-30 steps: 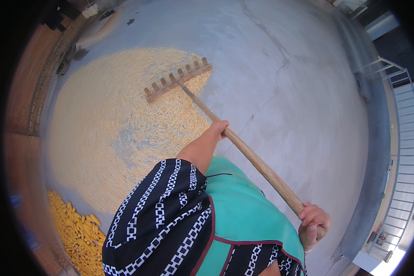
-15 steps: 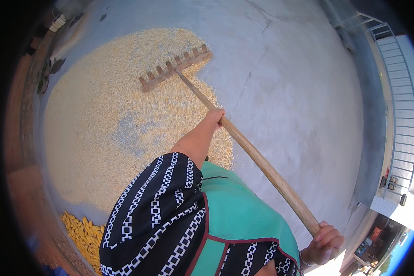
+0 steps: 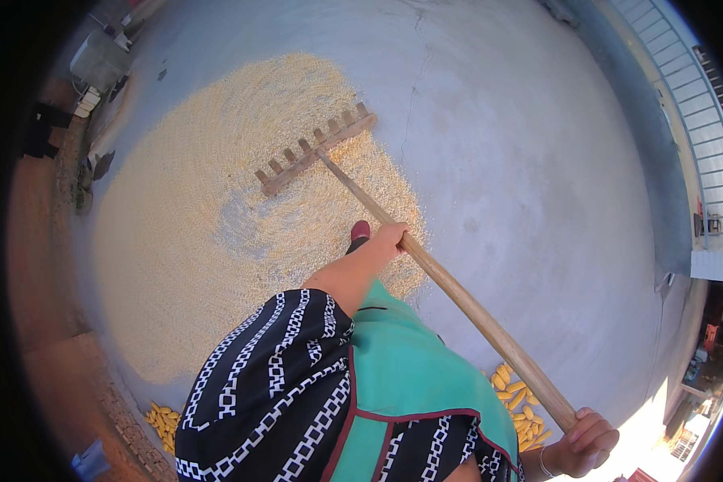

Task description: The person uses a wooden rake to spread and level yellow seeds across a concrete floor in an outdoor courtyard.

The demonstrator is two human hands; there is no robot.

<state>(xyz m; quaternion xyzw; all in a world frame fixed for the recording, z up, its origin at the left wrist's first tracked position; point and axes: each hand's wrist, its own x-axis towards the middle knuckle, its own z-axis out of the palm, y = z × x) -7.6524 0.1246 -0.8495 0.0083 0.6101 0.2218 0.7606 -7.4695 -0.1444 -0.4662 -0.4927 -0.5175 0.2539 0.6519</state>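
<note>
Head view, shift: since the earlier frame the rake (image 3: pixel 317 153) sits a little lower in the picture, though the camera has swung too; a dark red shoe (image 3: pixel 360 230) and a right-hand patch of yellow cobs (image 3: pixel 522 402) have come into sight.
Rake: the wooden crossbar lies over the pale kernels (image 3: pixel 153 233), near the far right of their spread; its teeth (image 3: pixel 304 145) face away from the person, so the bar's plain edge seemingly meets the kernels.
Left hand (image 3: pixel 390 234): grip clamped round the handle (image 3: pixel 490 329) partway along, likely to steer it.
Right hand (image 3: pixel 590 442): grip clamped on the handle's near end, well apart from the left, likely for leverage.
Kernels: one broad, thin layer on the grey floor (image 3: pixel 522 161), with a sparse patch left of the shoe.
Cobs: two patches, one either side of the green apron (image 3: pixel 426 361); they overlap too much to count, and whether they join behind it I cannot tell.
Count: one rake, eight teeth, two hands, one shoe.
</note>
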